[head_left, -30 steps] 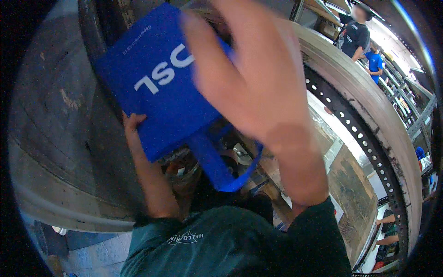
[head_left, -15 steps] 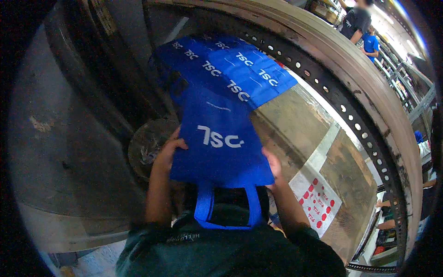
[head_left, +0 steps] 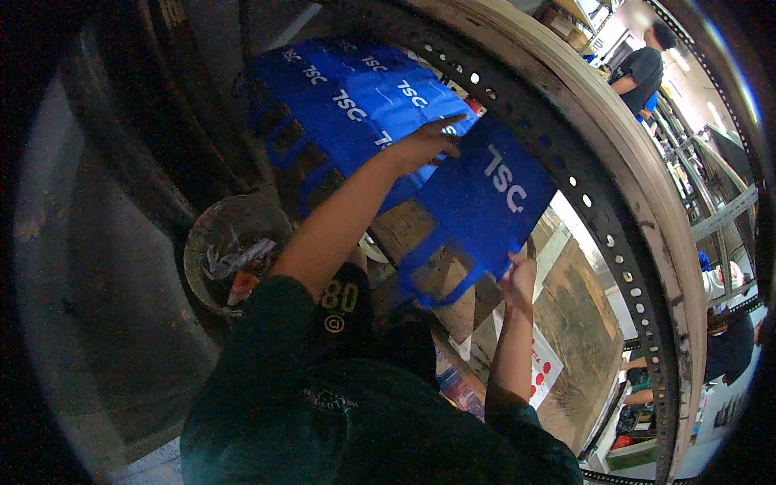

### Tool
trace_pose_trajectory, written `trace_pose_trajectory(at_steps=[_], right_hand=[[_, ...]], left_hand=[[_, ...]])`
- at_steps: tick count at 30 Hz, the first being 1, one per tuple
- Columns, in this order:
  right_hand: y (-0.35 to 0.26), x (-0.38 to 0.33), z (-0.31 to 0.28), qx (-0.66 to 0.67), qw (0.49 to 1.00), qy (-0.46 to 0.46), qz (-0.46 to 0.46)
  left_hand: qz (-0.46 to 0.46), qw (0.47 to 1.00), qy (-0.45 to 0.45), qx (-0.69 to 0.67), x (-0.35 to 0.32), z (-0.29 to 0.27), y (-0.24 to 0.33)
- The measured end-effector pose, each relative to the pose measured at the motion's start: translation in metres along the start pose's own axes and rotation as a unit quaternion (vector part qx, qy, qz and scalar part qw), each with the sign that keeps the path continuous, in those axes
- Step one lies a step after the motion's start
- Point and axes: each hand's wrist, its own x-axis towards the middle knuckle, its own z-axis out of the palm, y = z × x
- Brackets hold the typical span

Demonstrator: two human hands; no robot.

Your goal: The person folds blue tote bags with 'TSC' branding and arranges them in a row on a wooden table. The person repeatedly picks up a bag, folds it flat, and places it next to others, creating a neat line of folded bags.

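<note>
The right hand (head_left: 517,277) grips the lower edge of a blue tote bag (head_left: 481,206) (handles hanging down). Farther out, the left hand (head_left: 427,142) pinches its top corner, holding it just above a stack of matching bags (head_left: 347,105).

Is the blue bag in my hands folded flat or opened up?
Folded flat. The blue bag shows as one flat panel with its handle loops hanging below, no open mouth visible. The left hand holds its top edge, the right hand its lower edge.
</note>
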Motion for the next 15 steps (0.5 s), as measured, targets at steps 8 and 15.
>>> trace_pose_trajectory(at_steps=[8, 15], right_hand=[[0.063, 0.108, -0.037, -0.082, 0.994, 0.075, 0.0], [0.082, 0.144, -0.048, -0.157, 0.984, 0.079, 0.008]], left_hand=[[0.097, 0.966, 0.235, -0.035, -0.007, -0.019, -0.071], [0.053, 0.978, 0.18, -0.088, -0.121, 0.013, -0.104]])
